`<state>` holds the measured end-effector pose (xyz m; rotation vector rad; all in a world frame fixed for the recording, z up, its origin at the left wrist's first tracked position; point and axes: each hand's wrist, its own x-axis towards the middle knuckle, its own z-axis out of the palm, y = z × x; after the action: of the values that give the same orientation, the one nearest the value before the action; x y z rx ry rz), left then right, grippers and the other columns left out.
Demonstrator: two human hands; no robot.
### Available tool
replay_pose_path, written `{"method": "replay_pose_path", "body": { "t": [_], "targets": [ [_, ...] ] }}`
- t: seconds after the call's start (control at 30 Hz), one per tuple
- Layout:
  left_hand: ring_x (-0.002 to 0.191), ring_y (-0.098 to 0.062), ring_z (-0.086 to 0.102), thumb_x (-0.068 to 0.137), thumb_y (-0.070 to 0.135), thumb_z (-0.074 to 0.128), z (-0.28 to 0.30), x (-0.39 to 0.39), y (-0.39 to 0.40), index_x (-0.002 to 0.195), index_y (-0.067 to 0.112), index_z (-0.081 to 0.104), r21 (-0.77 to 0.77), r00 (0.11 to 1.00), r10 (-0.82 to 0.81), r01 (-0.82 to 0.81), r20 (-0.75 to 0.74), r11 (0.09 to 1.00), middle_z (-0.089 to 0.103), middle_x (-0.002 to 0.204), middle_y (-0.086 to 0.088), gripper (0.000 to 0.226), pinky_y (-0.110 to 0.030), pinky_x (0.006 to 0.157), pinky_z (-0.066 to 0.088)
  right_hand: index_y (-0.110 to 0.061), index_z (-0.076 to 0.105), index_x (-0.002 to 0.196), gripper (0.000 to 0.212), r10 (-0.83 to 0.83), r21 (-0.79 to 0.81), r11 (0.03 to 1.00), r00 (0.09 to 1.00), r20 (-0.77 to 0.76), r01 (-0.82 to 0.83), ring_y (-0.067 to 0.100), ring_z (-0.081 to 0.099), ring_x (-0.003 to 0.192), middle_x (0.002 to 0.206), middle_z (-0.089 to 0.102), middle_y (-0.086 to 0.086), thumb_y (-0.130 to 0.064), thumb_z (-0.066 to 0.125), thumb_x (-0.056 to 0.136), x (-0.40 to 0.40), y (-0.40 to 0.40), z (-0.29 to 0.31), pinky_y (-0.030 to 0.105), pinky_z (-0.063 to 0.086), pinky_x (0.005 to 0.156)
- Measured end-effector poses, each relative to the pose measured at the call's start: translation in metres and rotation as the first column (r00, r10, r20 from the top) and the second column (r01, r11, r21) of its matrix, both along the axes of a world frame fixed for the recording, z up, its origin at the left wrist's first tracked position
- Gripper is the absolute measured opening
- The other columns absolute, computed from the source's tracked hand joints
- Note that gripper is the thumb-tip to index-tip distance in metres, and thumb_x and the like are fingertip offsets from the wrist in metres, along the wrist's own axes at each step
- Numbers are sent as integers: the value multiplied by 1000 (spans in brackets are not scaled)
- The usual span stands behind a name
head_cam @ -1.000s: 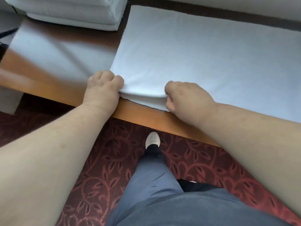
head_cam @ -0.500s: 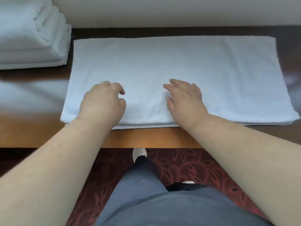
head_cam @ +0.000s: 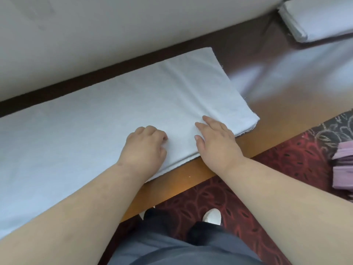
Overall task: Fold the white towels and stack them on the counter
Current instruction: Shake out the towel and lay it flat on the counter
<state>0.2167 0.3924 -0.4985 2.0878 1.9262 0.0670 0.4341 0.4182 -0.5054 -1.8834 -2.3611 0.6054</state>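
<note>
My right hand [head_cam: 215,142] lies flat and my left hand [head_cam: 145,148] loosely curled, holding nothing, on the towel [head_cam: 95,131]; next, square the near edges before folding.

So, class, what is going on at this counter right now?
A person is partway through folding a white towel spread along the wooden counter. The left hand rests on it with fingers curled, and the right hand lies flat near its right end. Another folded towel sits at the far right.

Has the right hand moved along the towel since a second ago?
Yes. The right hand then pinched the towel near its left corner; now it lies flat near the right end, beside the left hand.
</note>
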Motion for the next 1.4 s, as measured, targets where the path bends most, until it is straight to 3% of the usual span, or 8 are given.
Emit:
{"method": "replay_pose_path", "body": {
  "t": [0.23,0.43,0.7,0.83,1.0,1.1,1.27,1.4],
  "targets": [
    [130,-27,35,96,26,40,-16,51,123,135,25,51,79,980,-194,191,35,978,45,140,-2,40,-37,109,26,-28,6,157,69,-266,-44,961,957,113,272,19,-13,150,165,-6,3,-59,23,98,20,3,-15,41,-6,121],
    [134,-27,35,97,26,40,-24,85,225,139,24,49,96,983,-182,181,2,979,43,146,-4,42,-38,111,27,-27,62,123,34,-452,153,866,876,-172,477,20,43,122,129,53,-5,-41,52,94,26,43,-8,33,27,98],
    [147,-34,-14,69,90,20,-34,101,260,146,53,-1,-142,963,-182,155,-201,978,-11,162,3,87,-67,108,-6,-27,6,156,72,-315,-27,944,924,216,328,27,-1,151,165,4,8,-65,14,94,59,59,-23,57,-1,119],
    [148,-31,2,90,68,20,-29,114,287,149,47,8,-111,987,-57,41,-147,993,3,163,-4,64,-60,115,4,-30,2,155,71,-319,-52,943,938,132,328,23,-1,151,165,4,5,-64,16,95,63,61,-19,48,1,120],
    [116,-30,55,82,29,43,-10,112,313,136,23,47,39,999,36,-36,4,999,61,125,-5,54,-48,100,44,-27,35,144,54,-573,-129,816,760,-307,563,16,50,115,127,56,-5,-39,54,95,89,81,1,29,42,91],
    [86,-31,63,80,24,49,0,108,316,101,22,67,2,997,16,-16,77,1000,69,93,-5,27,-37,77,54,-24,44,134,44,-649,-387,736,741,-170,556,10,56,78,97,57,-9,-38,55,94,104,99,7,27,40,61],
    [78,-14,58,86,24,53,12,92,306,104,27,68,67,957,117,-139,264,988,63,84,9,24,-22,70,41,-22,57,114,33,-428,-550,754,904,4,359,5,43,56,72,46,-9,-49,55,94,112,113,31,22,27,44],
    [70,-11,62,80,27,54,27,81,287,86,37,68,-91,745,335,-348,577,933,68,77,13,18,-27,67,55,-29,50,76,21,-337,-466,845,938,-83,263,12,53,57,83,53,-7,-42,61,88,101,105,44,21,32,41]
  ]
}}
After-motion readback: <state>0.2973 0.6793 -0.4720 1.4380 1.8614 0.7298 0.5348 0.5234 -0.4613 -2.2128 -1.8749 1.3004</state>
